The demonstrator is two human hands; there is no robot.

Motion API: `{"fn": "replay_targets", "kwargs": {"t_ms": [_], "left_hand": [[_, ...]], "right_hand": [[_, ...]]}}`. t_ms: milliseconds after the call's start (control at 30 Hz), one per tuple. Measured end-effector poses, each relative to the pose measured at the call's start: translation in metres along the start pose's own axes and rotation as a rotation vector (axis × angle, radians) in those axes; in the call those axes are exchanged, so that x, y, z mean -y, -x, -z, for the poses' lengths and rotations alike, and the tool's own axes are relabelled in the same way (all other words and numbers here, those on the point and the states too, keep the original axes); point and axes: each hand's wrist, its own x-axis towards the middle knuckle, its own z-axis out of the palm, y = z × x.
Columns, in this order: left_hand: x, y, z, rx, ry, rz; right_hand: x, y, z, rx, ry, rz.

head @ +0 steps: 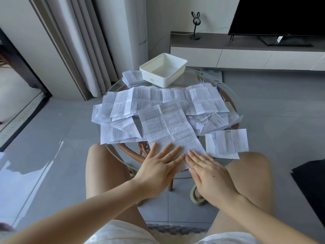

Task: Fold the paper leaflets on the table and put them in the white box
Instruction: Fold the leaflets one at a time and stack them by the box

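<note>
A long printed leaflet [167,124] lies unfolded on top of the pile, running toward the near edge of the round glass table [226,161]. My left hand [158,166] and my right hand [209,171] lie flat on its near end, fingers straight, side by side. Many more unfolded leaflets [202,101] cover the table behind it. The white box [162,81] stands at the far edge with nothing in it. A stack of folded leaflets [131,79] sits to the left of the box.
Two smaller leaflets [230,143] lie apart at the near right of the table. My knees flank the table's near edge. A low TV cabinet [246,53] with a black screen stands beyond, and curtains [84,41] hang at the far left.
</note>
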Motion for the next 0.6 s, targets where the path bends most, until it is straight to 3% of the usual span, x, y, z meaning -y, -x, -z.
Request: {"fn": "replay_targets", "kwargs": {"t_ms": [400,600], "left_hand": [[0.022,0.022,0.004,-0.057,-0.093,-0.284],[0.017,0.027,-0.008,-0.32,-0.043,-0.291]], "right_hand": [[-0.017,0.011,0.011,0.084,0.133,0.022],[-0.027,0.017,0.017,0.107,0.2,-0.005]]}}
